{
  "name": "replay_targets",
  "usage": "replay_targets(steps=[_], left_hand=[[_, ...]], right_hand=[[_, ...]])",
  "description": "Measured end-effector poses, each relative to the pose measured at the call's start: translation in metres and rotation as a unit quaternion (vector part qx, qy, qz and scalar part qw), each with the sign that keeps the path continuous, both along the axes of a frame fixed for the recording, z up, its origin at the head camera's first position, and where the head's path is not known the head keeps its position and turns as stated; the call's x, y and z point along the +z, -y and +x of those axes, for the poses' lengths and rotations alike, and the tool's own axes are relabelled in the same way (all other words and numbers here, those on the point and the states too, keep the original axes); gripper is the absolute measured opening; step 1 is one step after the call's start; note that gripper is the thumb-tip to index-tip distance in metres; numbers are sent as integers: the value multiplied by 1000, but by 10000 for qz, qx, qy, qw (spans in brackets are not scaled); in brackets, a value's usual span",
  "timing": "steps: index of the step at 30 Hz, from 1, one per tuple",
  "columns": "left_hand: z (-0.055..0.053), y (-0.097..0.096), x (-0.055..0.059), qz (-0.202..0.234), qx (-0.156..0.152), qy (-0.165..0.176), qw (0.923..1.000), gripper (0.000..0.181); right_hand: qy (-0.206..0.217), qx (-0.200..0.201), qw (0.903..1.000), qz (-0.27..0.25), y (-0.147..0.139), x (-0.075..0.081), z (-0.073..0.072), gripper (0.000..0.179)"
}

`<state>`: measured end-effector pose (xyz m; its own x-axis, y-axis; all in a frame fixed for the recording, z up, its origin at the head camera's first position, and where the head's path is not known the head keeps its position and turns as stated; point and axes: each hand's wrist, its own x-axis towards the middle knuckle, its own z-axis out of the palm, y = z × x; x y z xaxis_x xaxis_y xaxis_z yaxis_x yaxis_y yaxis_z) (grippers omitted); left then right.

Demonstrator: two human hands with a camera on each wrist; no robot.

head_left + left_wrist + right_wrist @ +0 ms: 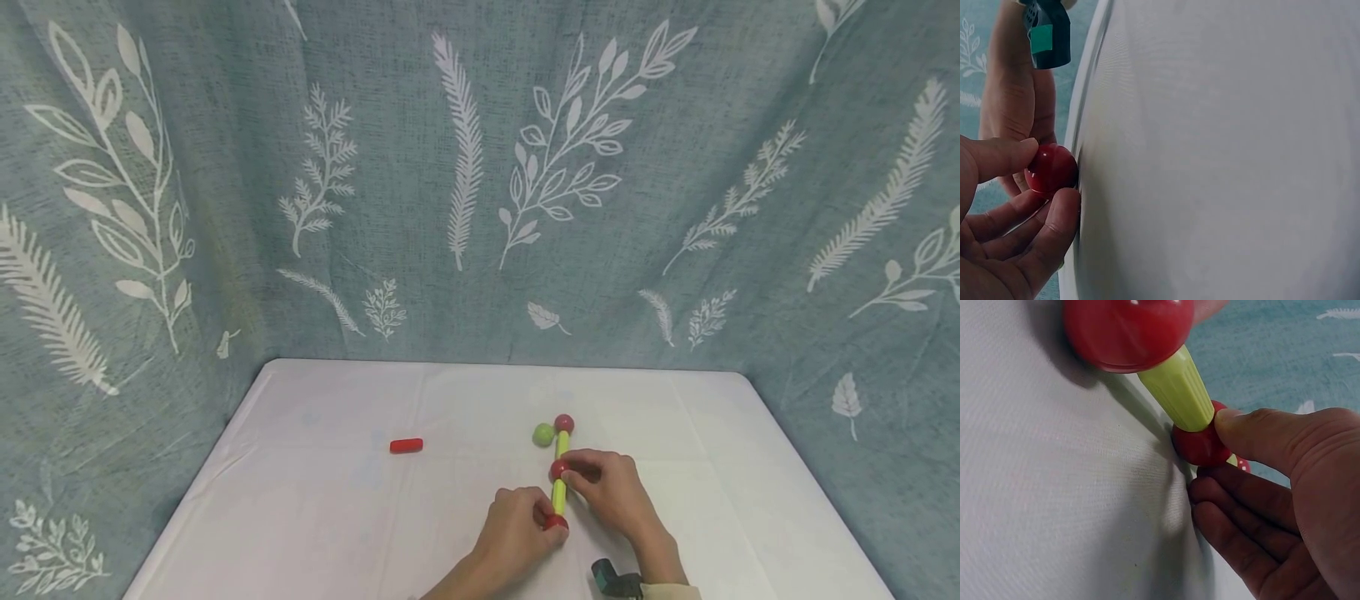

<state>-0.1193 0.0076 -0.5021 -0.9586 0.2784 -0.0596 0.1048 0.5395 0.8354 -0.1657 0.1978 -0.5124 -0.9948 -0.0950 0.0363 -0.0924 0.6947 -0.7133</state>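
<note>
Left hand [516, 531] pinches the near red ball [556, 522] | right hand [613, 490] pinches the middle red ball [558, 471] | straight, even pressure along the yellow-green rod [558, 497] between looks best

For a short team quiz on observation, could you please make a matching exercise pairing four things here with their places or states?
1. green ball
2. red stick
3. left hand
4. right hand

A. pinches the middle red ball
B. lies apart from the others
C. holds the nearest red ball
D. sits beside the farthest ball

Pairs: 1-D, 2-B, 3-C, 4-A
</note>
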Motion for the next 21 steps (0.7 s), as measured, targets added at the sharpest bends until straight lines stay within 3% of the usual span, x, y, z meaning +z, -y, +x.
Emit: replay_targets(steps=[13,21], left_hand=[[-4,-1,-3,28,57,-179,9998,17],[-6,-1,-3,-20,137,-123,9998,18]], right_hand=[[-219,-36,9996,154,2,-2,-5,23],[-260,-94,9995,183,3,-3,-7,24]])
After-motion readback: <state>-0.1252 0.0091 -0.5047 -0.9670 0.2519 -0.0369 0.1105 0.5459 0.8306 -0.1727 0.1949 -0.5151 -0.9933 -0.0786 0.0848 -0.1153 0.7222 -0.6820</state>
